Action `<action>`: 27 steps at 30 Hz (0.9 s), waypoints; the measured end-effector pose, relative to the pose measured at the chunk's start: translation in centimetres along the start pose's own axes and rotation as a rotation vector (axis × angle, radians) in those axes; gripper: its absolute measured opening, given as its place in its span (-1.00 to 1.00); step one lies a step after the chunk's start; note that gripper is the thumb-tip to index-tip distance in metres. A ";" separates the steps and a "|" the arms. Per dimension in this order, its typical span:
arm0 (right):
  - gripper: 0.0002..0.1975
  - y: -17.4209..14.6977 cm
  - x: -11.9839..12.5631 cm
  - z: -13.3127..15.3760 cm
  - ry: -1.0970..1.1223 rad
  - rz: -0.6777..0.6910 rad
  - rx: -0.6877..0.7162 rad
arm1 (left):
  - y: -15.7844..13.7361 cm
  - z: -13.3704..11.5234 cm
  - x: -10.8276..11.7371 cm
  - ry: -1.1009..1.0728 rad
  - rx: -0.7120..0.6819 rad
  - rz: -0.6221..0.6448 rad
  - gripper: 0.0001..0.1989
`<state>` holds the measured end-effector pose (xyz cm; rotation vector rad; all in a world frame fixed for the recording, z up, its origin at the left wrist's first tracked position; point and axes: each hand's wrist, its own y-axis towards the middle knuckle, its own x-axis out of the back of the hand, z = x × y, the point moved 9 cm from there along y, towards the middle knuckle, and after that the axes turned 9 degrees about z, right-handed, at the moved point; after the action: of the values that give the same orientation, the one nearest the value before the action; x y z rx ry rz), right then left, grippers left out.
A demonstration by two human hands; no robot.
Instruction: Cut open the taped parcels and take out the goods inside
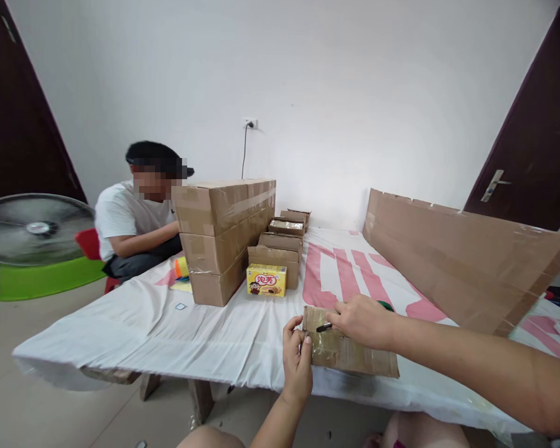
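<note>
A flattened, taped piece of brown cardboard lies near the front edge of the table. My left hand is closed on its left end, thumb on top. Above it, my right hand is closed around a slim tool whose dark tip points left, at the taped surface. Most of the tool is hidden in the fist, so its kind cannot be told. Something green shows behind that hand. Beyond my hands stands a yellow snack box, in front of a row of open cardboard boxes.
Stacked taped cartons form a wall on the left. Behind them sits a person in a cap. A tall cardboard panel stands on the right. A white and pink cloth covers the table; a fan is far left.
</note>
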<state>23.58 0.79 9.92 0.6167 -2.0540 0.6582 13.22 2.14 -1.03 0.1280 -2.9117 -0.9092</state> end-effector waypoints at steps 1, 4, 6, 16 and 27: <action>-0.82 0.1 0.0 0.1 0.003 -0.011 0.002 | 0.0 -0.1 0.0 0.006 -0.007 0.001 -0.65; -0.82 0.1 -0.3 0.4 -0.004 -0.020 0.016 | 0.0 -0.2 0.1 0.014 -0.015 -0.003 -0.65; -0.81 -0.3 -0.6 0.4 -0.017 -0.012 0.023 | 0.0 -0.2 0.0 0.013 -0.018 0.001 -0.66; -0.87 -2.9 -2.0 0.0 0.003 0.050 -0.009 | -1.0 -0.5 -2.0 0.003 -0.062 0.049 -0.71; -0.85 -4.0 -2.0 0.5 0.030 0.125 -0.043 | -1.4 -1.0 -2.7 0.037 -0.084 0.093 -0.70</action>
<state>26.82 -2.13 8.89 0.4540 -2.0859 0.6892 16.13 0.70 -1.21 0.0029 -2.8142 -1.0007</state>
